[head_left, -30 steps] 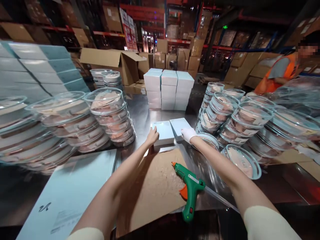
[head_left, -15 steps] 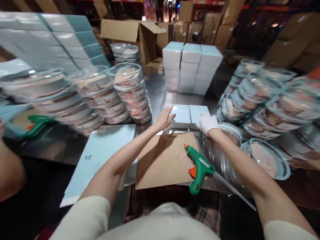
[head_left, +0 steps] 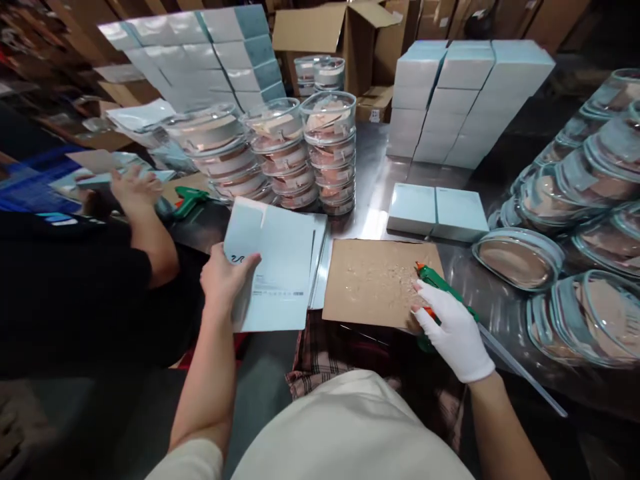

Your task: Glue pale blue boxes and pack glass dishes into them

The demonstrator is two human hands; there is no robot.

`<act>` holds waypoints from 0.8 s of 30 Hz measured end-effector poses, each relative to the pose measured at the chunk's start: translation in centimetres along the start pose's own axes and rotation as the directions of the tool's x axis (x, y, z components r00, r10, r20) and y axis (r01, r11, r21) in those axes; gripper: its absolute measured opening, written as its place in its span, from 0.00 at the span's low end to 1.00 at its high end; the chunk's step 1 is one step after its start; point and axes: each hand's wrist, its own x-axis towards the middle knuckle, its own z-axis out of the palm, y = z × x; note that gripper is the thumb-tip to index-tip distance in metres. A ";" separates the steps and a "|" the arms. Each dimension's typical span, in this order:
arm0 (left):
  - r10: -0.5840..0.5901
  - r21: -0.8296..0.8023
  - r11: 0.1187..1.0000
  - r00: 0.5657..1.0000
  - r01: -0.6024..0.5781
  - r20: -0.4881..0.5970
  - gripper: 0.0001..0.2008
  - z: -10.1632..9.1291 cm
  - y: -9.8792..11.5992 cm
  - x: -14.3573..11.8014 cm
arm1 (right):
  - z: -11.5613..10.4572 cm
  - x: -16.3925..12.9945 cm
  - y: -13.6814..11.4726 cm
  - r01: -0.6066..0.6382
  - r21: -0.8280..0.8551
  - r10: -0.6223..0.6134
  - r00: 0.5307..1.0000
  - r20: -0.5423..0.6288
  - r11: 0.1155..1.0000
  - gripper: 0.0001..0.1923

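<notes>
My bare left hand (head_left: pixel 225 279) grips the near left edge of a flat pale-blue box blank (head_left: pixel 277 267), the top sheet of a small pile on the steel table. My right hand (head_left: pixel 453 330), in a white glove, lies over the green glue gun (head_left: pixel 443 288) at the right edge of a brown cardboard mat (head_left: pixel 377 283) spotted with dried glue. Its fingers rest on the gun's handle; a firm grip is not visible. Two assembled pale-blue boxes (head_left: pixel 437 212) sit side by side beyond the mat.
Stacks of clear round lidded containers (head_left: pixel 330 150) stand behind the blanks, and more (head_left: pixel 575 200) crowd the right side. Piled pale-blue boxes (head_left: pixel 465 93) sit at the back. A person in black works at my left, a hand (head_left: pixel 133 190) beside another green glue gun (head_left: pixel 187 199).
Both hands have drawn back from the two assembled boxes. The left hand moved left and took the flat blank; the right came down onto the glue gun. The view swung left and down.
</notes>
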 end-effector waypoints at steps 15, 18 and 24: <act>0.851 -0.444 0.439 0.520 -0.781 -0.072 0.16 6.1 3.9 -15.5 | -2.7 0.7 -3.1 -0.422 0.336 0.245 0.854 0.458 0.842 0.14; 0.873 -0.394 0.369 0.459 -0.842 -0.162 0.20 5.7 4.1 -15.1 | -2.4 0.3 -3.2 -0.667 0.472 0.038 0.599 0.800 0.577 0.21; 0.952 -0.467 0.302 0.286 -0.831 0.106 0.58 5.9 3.4 -16.8 | -0.9 -0.3 -4.3 -0.810 0.510 -0.066 0.514 0.855 0.290 0.28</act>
